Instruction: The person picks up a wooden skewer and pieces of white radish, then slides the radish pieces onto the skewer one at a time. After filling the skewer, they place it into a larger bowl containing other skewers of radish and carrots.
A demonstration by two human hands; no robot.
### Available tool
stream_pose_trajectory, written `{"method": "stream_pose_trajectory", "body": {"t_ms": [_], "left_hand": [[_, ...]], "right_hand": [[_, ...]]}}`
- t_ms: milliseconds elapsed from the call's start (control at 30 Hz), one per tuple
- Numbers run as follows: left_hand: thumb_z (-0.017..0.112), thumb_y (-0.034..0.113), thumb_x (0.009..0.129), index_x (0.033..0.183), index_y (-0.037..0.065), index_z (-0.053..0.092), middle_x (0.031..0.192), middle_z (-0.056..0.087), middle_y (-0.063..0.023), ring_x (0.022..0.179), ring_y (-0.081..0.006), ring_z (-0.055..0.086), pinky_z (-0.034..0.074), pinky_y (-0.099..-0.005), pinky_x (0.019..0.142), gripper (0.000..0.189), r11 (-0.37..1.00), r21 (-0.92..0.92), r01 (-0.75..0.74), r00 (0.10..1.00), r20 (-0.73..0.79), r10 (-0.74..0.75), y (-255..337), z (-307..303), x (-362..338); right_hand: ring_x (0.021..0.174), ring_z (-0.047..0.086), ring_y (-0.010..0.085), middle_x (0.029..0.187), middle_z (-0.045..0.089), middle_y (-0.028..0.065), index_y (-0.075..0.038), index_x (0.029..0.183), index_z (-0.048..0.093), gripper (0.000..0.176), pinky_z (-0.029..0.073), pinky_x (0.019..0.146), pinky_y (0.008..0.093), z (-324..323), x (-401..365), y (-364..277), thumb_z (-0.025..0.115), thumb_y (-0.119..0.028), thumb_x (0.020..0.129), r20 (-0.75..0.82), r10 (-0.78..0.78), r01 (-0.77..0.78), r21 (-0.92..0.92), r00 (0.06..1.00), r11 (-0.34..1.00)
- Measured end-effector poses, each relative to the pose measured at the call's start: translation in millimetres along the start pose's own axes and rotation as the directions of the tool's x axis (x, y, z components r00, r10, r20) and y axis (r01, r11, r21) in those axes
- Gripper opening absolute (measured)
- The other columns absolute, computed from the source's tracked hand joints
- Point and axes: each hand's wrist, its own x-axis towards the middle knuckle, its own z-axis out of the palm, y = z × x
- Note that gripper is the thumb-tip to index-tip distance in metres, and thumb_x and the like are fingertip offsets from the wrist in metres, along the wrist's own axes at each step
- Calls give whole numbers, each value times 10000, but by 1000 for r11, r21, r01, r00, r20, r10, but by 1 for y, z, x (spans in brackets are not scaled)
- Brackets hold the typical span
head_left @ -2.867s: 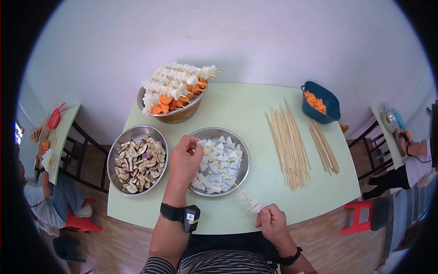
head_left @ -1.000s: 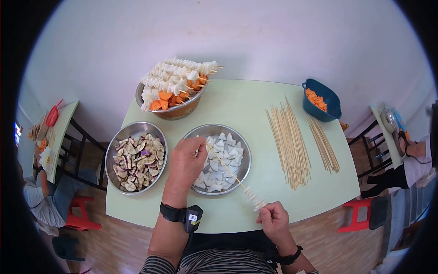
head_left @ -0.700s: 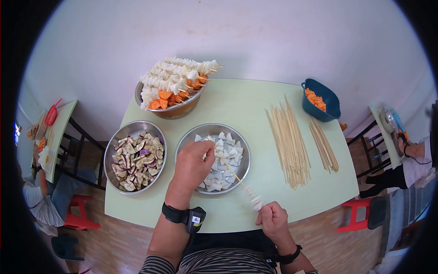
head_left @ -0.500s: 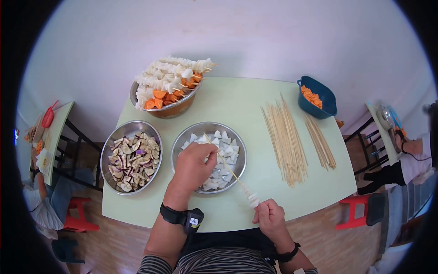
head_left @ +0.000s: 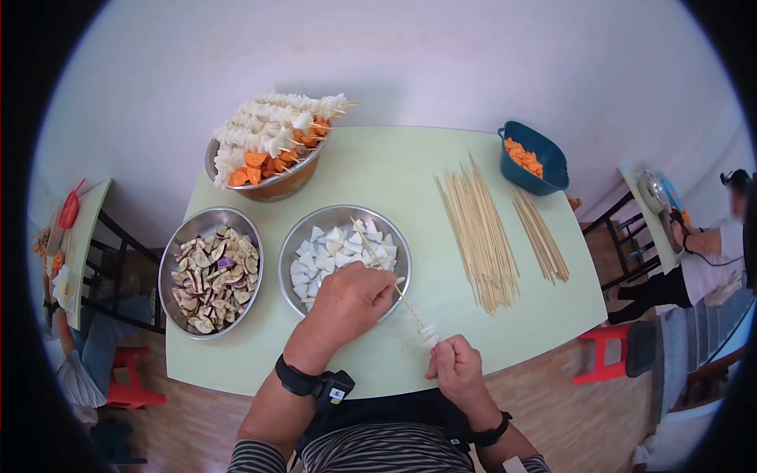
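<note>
A thin bamboo skewer (head_left: pixel 405 300) runs slantwise between my hands, its tip rising above the steel bowl (head_left: pixel 409 244) of cut white radish pieces (head_left: pixel 335 251). Several white slices (head_left: pixel 426 333) are threaded on its lower part. My right hand (head_left: pixel 459 370) is closed around that lower end, hiding part of it. My left hand (head_left: pixel 347 301), over the bowl's near rim, pinches what looks like a white radish piece (head_left: pixel 400 281) at the skewer's middle; its fingertips are partly hidden.
An oval steel bowl of sliced eggplant (head_left: pixel 217 276) stands left. Behind it, a bowl (head_left: pixel 288 188) holds carrot pieces and loaded white skewers (head_left: pixel 272 126). Loose skewers (head_left: pixel 477 236) lie right, near a teal basket (head_left: pixel 544 158) of carrot. People work at side tables.
My left hand has moved down along the skewer, toward my right hand, with a white piece now visible at its fingertips. The whole view has shifted slightly.
</note>
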Motion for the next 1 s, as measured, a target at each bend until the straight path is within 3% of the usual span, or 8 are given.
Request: {"method": "stream_pose_trajectory", "body": {"t_ms": [67,267,500,600,667,1000], "left_hand": [[658,73,749,809,81,644,678,609,-59,671,-251,592,498,-386,570,62,999,-30,-41,995,85,43,2,3,-2],[653,77,767,845,71,646,713,627,-63,703,-249,613,502,-383,575,78,999,-27,-46,987,150,50,9,3,-2],[654,86,774,856,77,639,725,630,-65,718,-246,620,509,-379,588,84,997,-45,-55,988,139,61,13,4,-3],[686,40,738,836,66,667,674,614,-64,652,-238,615,503,-368,556,103,996,-59,-72,993,94,77,12,3,-2],[655,88,776,879,81,636,729,627,-66,728,-249,622,511,-377,596,106,997,-47,-61,984,165,68,11,1,-3],[646,77,771,904,61,632,733,621,-80,738,-255,624,507,-383,610,134,995,-59,-80,981,173,89,13,0,-4]], "right_hand": [[504,539,74,576,571,39,-6,832,505,241,445,495,223,1,1,1,449,-161,1008,2,-1,1,-7,1000,1000],[501,537,73,568,565,33,-9,845,504,233,441,491,221,1,0,4,449,-166,1009,-11,-10,9,-7,1000,1000],[497,532,76,572,563,36,-8,850,502,265,436,491,219,2,1,1,435,-201,1018,-7,0,0,-10,1000,1000],[497,530,75,574,562,36,-9,851,502,270,435,490,220,2,1,2,435,-209,1019,-10,2,-2,-10,1000,1000],[497,530,76,575,561,35,-9,850,502,271,435,490,220,2,1,2,435,-210,1019,-10,4,-4,-8,1000,1000],[506,530,74,599,560,33,-14,848,500,279,434,487,219,2,1,3,435,-223,1021,-14,21,-21,19,1000,1000]]}}
